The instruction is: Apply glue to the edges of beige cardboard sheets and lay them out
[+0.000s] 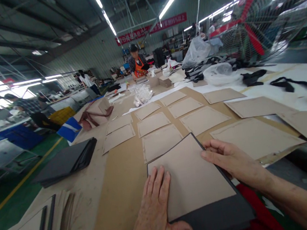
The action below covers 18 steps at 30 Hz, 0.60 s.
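Observation:
A beige cardboard sheet [194, 177] lies on a slightly larger dark grey panel [217, 214] at the table's near edge. Along their left side my left hand [158, 206] rests flat, fingers stretched over the cardboard and thumb near its lower edge. At the right edge my right hand [224, 155] grips the panel with the cardboard, thumb on top and the other fingers partly hidden. Just beyond, several separate cardboard pieces [162, 140] lie spread in rows on brown sheeting.
Dark panels [67, 161] are stacked at the left, with cardboard sheets [62, 217] piled nearer me. Farther back are clear plastic bags [142, 94] and black strips [285, 83]. A large fan [245, 19] stands at right. Another person [138, 65] works across the table.

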Tool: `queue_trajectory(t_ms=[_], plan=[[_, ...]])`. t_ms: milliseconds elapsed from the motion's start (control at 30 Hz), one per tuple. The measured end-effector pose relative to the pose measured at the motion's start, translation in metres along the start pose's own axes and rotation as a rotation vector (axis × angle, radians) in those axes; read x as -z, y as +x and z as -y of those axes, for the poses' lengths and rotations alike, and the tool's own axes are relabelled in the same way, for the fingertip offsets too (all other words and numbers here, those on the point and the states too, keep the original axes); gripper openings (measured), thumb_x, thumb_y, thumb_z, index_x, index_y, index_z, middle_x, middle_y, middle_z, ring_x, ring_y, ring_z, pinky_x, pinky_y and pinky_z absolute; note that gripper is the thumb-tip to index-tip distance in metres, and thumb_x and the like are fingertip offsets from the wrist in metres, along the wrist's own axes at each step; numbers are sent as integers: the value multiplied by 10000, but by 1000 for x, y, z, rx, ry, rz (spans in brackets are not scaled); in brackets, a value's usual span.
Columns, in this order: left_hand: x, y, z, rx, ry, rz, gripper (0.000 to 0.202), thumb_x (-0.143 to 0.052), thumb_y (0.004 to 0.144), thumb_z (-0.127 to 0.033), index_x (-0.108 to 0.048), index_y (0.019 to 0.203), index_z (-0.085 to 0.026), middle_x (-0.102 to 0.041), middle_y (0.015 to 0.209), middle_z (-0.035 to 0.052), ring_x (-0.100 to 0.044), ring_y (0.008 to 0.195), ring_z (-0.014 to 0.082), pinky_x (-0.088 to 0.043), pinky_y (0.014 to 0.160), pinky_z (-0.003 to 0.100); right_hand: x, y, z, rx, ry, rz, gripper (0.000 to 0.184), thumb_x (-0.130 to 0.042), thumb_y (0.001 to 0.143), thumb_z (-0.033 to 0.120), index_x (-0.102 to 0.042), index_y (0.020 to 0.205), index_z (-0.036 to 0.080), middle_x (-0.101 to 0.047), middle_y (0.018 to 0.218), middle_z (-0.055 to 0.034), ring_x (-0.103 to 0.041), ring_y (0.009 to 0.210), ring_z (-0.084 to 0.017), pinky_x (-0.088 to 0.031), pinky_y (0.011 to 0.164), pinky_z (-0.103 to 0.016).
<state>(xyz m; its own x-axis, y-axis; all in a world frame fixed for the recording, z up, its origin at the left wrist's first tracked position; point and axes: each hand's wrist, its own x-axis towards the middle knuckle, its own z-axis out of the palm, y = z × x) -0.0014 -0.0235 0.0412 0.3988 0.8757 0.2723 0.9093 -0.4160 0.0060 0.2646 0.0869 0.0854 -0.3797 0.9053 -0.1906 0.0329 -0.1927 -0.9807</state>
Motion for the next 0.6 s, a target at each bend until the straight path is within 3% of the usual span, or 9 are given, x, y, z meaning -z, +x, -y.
queue_trajectory(t_ms=[133,233,300,467,600], plan=[[-8,-2,7,-43,26,-46,1103,-300,829,-875,-95,1615,-129,-280,1628,217,-252,1509,376,-346,1164,545,-5,-1,5,182,-258,-68,522,-600,900,506,-603,1330,209,-561,698,29,-519,605,-156,-373,520,-255],[-13,-3,16,-71,48,-55,1114,-384,826,-861,-70,1622,-149,-323,1612,210,-310,1483,390,-381,1141,552,-8,-3,9,283,-437,-112,470,-545,929,407,-639,1335,188,-568,673,24,-509,611,-155,-356,543,-269],[-16,-4,23,-85,55,-52,1102,-477,834,-811,-45,1625,-176,-336,1610,197,-354,1462,392,-407,1125,547,-10,-5,12,304,-440,-98,439,-546,933,377,-661,1311,185,-577,671,22,-514,613,-154,-352,542,-269],[-23,-7,38,-104,117,-21,933,-563,925,-486,-24,1625,-188,-397,1582,180,-421,1427,368,-468,1082,506,-16,-5,14,292,-214,-83,365,-615,887,342,-704,1222,229,-572,726,26,-503,627,-137,-359,561,-264],[-24,-9,40,-73,165,2,788,-442,964,-261,-13,1624,-238,-435,1566,139,-444,1419,334,-476,1075,486,-15,4,11,159,205,-100,398,-787,655,318,-736,1027,188,-585,802,13,-524,713,-140,-400,616,-251]])
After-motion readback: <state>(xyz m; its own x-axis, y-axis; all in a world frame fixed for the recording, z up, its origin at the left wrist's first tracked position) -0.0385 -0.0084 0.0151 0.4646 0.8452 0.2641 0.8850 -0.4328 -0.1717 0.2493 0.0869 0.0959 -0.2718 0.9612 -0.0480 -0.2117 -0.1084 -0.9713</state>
